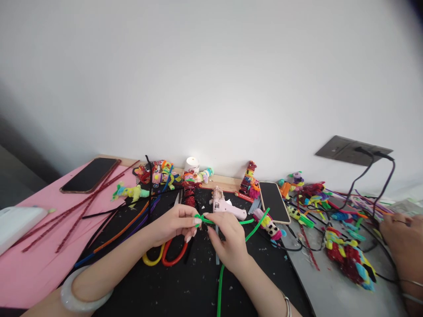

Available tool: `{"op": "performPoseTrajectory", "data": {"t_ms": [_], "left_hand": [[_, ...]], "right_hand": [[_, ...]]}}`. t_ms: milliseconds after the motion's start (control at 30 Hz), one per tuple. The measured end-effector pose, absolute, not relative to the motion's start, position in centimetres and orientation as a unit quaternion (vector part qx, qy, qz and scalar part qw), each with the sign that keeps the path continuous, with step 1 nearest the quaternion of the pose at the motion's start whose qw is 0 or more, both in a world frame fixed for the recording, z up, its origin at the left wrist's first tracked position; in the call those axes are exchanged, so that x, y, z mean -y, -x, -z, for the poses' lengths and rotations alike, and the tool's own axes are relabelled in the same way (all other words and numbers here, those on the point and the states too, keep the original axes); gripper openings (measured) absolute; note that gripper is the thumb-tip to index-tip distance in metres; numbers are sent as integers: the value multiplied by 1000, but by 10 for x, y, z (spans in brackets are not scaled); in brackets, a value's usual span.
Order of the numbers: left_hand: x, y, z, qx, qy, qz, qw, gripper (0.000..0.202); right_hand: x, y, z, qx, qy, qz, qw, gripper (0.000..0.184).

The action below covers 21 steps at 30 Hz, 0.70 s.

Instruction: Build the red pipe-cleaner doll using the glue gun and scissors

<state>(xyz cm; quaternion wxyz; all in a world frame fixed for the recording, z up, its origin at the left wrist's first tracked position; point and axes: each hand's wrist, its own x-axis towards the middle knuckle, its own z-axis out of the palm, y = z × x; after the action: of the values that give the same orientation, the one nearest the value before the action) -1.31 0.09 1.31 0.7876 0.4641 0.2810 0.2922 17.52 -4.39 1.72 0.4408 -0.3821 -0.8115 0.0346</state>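
Observation:
Both my hands meet over the black work surface, pinching a green pipe cleaner [246, 222]. My left hand [176, 223] is closed on its coiled end. The fingers of my right hand [228, 237] press the same piece just beside the coil. To the right a loose end sticks out past my right hand. Another green length [220, 286] runs down the surface below my right wrist. Scissors with red and yellow handles [174, 260] lie under my left hand. Just behind my hands is a pale pink glue gun [229, 208].
A phone [90, 175] and dark red pipe cleaners [79, 207] lie on the pink sheet [20, 275]. Another phone [275, 202] lies right of the glue gun. Colourful pipe-cleaner figures [350, 259] are scattered around. Another person's hand [401, 233] rests at far right, near cables from a wall socket [343, 147].

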Motion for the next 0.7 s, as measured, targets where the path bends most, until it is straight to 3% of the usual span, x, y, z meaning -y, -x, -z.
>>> {"op": "performPoseTrajectory", "data": {"t_ms": [267, 700], "left_hand": [[-1, 13, -11, -283, -494, -289, 770, 28], [0, 13, -13, -326, -651, -264, 632, 25]], "right_hand": [[40, -174, -12, 821, 381, -53, 422, 25], [38, -177, -19, 800, 423, -150, 399, 19]]}}
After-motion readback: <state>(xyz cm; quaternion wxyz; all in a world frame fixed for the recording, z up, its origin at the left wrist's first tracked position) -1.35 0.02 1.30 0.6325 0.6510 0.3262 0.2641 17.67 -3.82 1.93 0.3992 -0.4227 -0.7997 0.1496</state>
